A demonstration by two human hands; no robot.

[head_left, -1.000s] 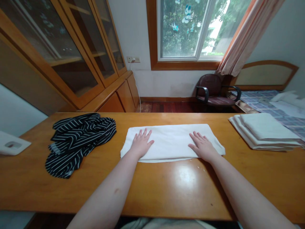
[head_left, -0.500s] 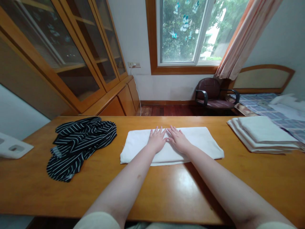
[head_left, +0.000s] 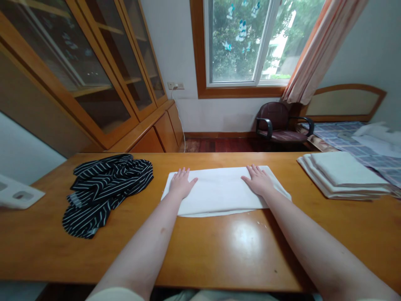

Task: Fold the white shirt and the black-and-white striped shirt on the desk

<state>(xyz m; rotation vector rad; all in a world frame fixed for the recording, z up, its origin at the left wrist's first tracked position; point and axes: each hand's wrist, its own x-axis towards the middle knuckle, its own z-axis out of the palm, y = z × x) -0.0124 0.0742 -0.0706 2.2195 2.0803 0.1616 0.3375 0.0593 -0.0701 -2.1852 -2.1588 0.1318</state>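
Observation:
A white cloth (head_left: 219,192), folded into a long rectangle, lies flat on the wooden table (head_left: 219,246) in front of me. My left hand (head_left: 181,183) rests palm down on its left part, fingers stretched out. My right hand (head_left: 258,180) lies flat on its right part, fingers spread toward the far edge. Neither hand holds anything.
A crumpled black garment with white stripes (head_left: 105,186) lies on the table to the left. A stack of folded white cloths (head_left: 343,175) sits at the right end. A white device (head_left: 17,193) is at the far left. Behind the table stand a dark armchair (head_left: 278,123), glass-door cabinets (head_left: 94,71) and a bed (head_left: 357,133).
Half a second ago both hands were together at the cloth's middle; they have now slid apart toward its left and right ends, flat on the cloth throughout.

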